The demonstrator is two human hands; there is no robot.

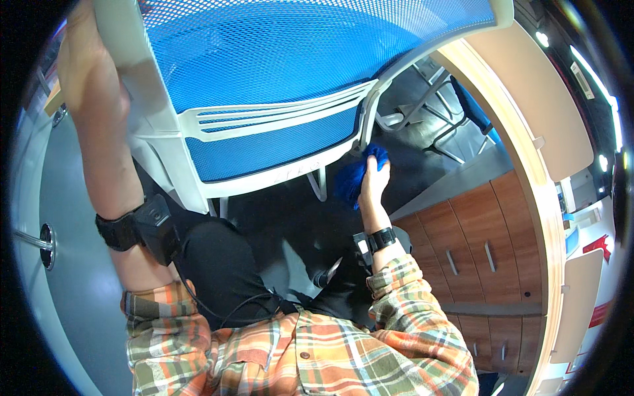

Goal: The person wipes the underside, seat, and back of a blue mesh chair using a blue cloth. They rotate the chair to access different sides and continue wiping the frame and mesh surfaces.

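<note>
The person stood close behind an office chair [264,99] with a blue mesh back and a white plastic frame. The chair filled the upper half of the view and its back leaned toward the camera.

The right hand [373,181] was low at the right side of the chair back, near the place where the white frame bends down. Its grip was closed around a blue fluffy cloth [353,178], and the cloth was pressed against the lower corner of the frame. The fingers lay over the cloth, so a big part of it showed to the left of the hand and a small part above it. A black band [382,237] sat on the right wrist.

The left hand [89,59] was high at the upper left, at the left edge of the chair frame. It touched the white edge there, but the frame hid the fingers, so I cannot tell how wide or narrow this grip was. A black wrist strap with a small black box [142,228] was on the left forearm.

Both sleeves belonged to an orange and green plaid shirt [297,356]. On the right stood a wooden drawer cabinet [475,244] with metal handles, under a curved light worktop [528,105]. On the left a grey door [59,264] with a metal handle was visible.
</note>
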